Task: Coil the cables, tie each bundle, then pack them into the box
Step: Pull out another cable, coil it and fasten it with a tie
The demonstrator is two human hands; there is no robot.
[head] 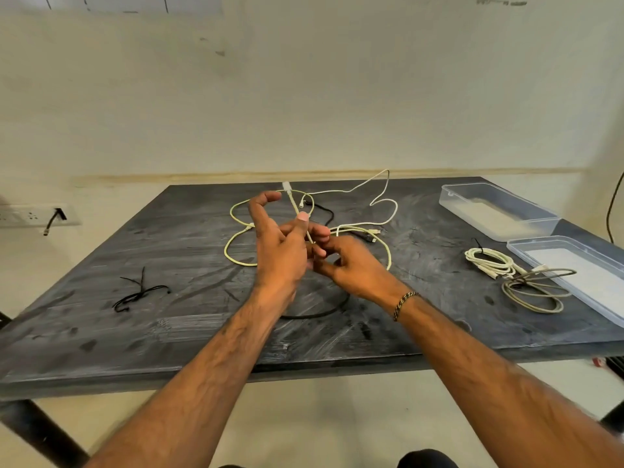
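Both hands meet above the middle of the dark table (101, 332). My left hand (277, 244) holds the plug end of a pale yellow-green cable (233, 231) upright between thumb and fingers. My right hand (344, 265) pinches the same cable just below. Its loose loops lie on the table behind the hands, tangled with a white cable (385, 201) and a black cable (324, 312). A tied white bundle (489, 263) and a coiled grey cable (537, 292) lie at the right. The clear plastic box (449, 197) stands at the back right.
The box's clear lid (520, 246) lies beside it at the right edge. Several black ties (138, 293) lie at the left of the table. A wall socket strip (33, 216) with a black plug is at the left. A dark wire (609, 214) hangs at the far right.
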